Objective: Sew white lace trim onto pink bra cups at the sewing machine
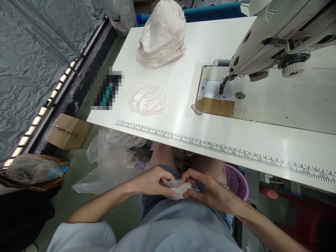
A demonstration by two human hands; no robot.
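My left hand (pixel 154 180) pinches 1 end of a white lace (pixel 181 191) between thumb and curled fingers, and my right hand (pixel 207 189) grips the other end, its thumb on the near side. The lace lies between my 2 hands, touching the fingertips of each, below the near edge of the table (pixel 178 80). I judge the work on it to be partway: it is gathered up in my grip rather than set down, and what my fingers are doing along it is too small to tell. Farther out, past the ruler (pixel 210 146) along the table's edge, 1 flat piece (pixel 148 100) of similar lace lies well apart from my hands. Behind that stands a tall pile (pixel 162 35) of whitish pieces. Whether the flat piece and the pile are finished or waiting, I cannot tell; by the pile's height, what I hold seems a small share of the whole. To the right is the sewing machine (pixel 265 38), its foot (pixel 222 87) well apart from the lace in my grip.
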